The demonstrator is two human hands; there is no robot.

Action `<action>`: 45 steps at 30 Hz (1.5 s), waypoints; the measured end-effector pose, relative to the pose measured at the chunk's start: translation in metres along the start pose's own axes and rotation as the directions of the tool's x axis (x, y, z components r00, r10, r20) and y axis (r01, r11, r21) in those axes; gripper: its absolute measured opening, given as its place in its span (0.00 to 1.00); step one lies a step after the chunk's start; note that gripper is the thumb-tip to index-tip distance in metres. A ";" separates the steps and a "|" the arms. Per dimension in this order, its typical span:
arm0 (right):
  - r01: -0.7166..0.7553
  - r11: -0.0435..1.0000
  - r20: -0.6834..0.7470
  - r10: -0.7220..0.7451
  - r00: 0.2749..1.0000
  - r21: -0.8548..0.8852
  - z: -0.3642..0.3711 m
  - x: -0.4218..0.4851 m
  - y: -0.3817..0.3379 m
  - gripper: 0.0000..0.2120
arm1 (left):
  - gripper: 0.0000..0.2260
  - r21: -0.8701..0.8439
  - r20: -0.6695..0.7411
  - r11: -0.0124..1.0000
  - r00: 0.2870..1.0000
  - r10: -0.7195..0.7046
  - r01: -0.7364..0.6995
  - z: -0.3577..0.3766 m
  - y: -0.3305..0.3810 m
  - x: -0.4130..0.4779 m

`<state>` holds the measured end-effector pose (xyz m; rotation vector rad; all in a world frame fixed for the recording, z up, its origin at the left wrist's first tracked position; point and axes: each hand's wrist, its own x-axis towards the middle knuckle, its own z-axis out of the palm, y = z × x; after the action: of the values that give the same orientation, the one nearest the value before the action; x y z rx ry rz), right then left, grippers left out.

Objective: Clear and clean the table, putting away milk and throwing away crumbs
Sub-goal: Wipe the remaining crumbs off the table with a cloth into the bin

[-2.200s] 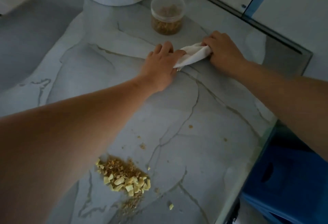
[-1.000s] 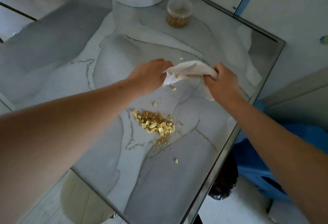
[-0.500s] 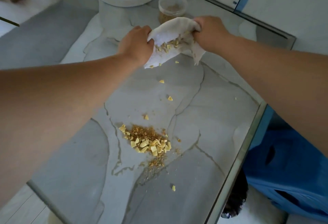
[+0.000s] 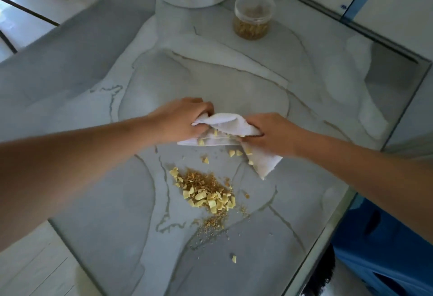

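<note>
Most of the view is taken up by a grey-and-white veined counter (image 4: 210, 73) with a glassy edge, set against white wall panels. Pale floor (image 4: 28, 272) is seen at the left, and a blue object (image 4: 386, 260) lies below the counter's right edge.

At the far edge a round white dish (image 4: 194, 3) is set, with beige contents and some clear glass items that cannot be made out. Just to its right a clear lidded jar (image 4: 254, 15) is partly filled with golden-brown bits.

A white cloth (image 4: 229, 124) is bunched between both hands low over the middle of the counter. It is gripped at one end by the curled fingers of the left hand (image 4: 180, 120) and pinched at the other by the right hand (image 4: 269, 136). A few yellow pieces are caught in its fold or scattered just beneath it. The crumbs (image 4: 206, 192) are heaped on the counter near the cloth, yellow chunks mixed with fine brown grit.

A small blue mark on the wall panel is too small to be read.
</note>
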<state>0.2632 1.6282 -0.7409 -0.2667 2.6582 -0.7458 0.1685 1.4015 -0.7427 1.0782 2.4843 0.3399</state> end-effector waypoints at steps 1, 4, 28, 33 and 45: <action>0.008 1.000 0.035 -0.009 0.999 0.004 -0.004 -0.004 -0.003 0.07 | 0.08 0.021 0.031 1.000 0.999 -0.003 0.003 -0.005 -0.002 -0.009; 0.011 1.000 0.020 -0.012 1.000 0.015 -0.025 -0.005 -0.018 0.08 | 0.07 0.044 -0.007 0.999 1.000 -0.021 0.021 -0.021 -0.007 -0.027; 0.098 0.982 -0.219 -0.132 0.967 -0.159 0.082 -0.032 -0.054 0.07 | 0.13 0.122 -0.336 0.986 0.939 -0.068 0.115 0.071 -0.006 -0.120; 0.119 0.972 -0.239 -0.167 0.957 -0.200 0.090 -0.040 -0.052 0.07 | 0.10 0.038 -0.428 0.968 0.879 -0.209 0.249 0.099 0.017 -0.139; 0.177 0.960 -0.133 -0.208 0.969 -0.216 0.100 -0.090 -0.047 0.13 | 0.11 -0.074 -0.493 0.880 0.750 -0.442 0.469 0.157 0.116 -0.181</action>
<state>0.3889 1.5676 -0.7684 -0.5510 2.8897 -0.5719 0.4267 1.3546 -0.7895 0.3772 3.1242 0.4426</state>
